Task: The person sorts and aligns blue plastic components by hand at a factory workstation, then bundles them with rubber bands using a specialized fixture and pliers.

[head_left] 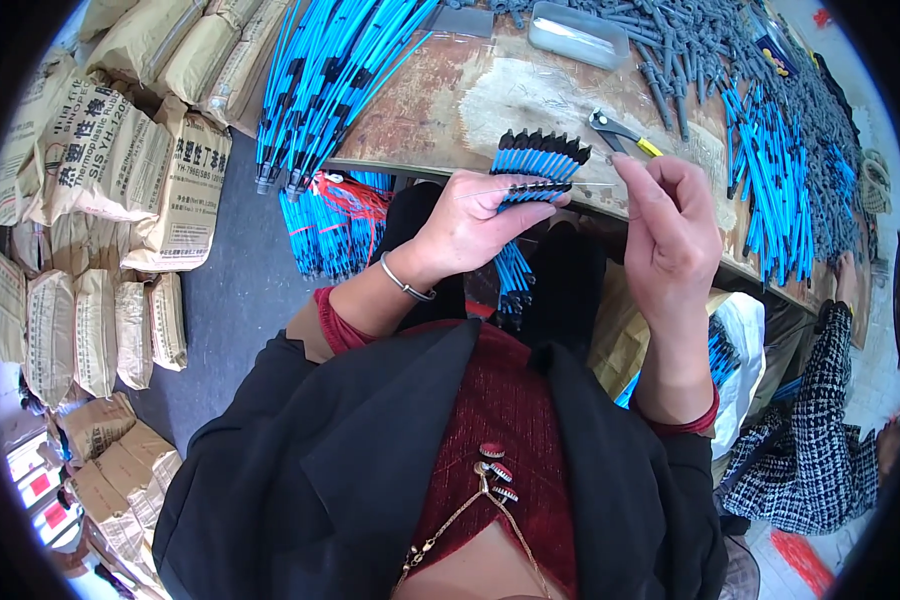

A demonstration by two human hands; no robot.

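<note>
Left hand [475,228] grips row of blue tubes [536,162]. Right hand [675,225] pinched right of row, contents unclear. Pliers [609,126] on bench [420,112] beyond row.

Black jacket [250,470] with broad lapels [375,460] over a glittery dark-red top [500,395], its red cuffs [336,330] showing; a silvery bangle [407,287], a gold-coloured chain [454,519], and what look, from here, like red-and-silver buttons [493,450].

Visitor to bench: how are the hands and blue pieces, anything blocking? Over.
Left hand: gripping blue-and-black pieces. Right hand: raised near thin wire, contact unclear. Pliers: on bench beyond, apparently out of the way.
</note>
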